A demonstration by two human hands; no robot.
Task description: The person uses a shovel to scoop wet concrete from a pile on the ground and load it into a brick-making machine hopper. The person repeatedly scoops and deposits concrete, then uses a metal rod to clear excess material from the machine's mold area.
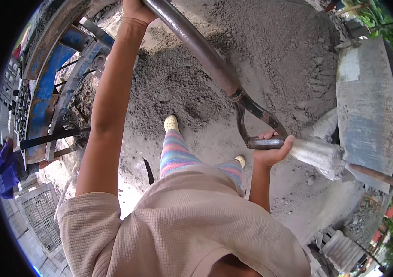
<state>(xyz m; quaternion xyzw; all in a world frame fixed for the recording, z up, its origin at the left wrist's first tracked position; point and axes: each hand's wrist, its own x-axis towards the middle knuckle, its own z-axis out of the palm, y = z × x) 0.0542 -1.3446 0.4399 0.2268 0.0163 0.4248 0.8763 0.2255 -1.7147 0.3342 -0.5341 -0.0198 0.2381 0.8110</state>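
Note:
A shovel (196,48) with a dark, worn shaft runs slantwise from the upper left to the middle right. Its blade is beyond the top edge and out of sight. My left hand (137,10), partly cut off by the top edge, is closed round the shaft there. At the other end, the fingers of my right hand (274,153) wrap round the metal crossbar of the D-shaped handle (257,142). Under the shaft lies loose grey sand-like material (182,92), spread in front of my feet and heaped higher toward the upper right (293,51).
On the left stands a rusty blue metal frame (44,104) with bars jutting toward me. A grey sheet panel (367,111) stands at the right, beside a pale block-like object (319,157) and a rod (383,178). Plastic crates (42,214) and purple cloth (6,168) are lower left.

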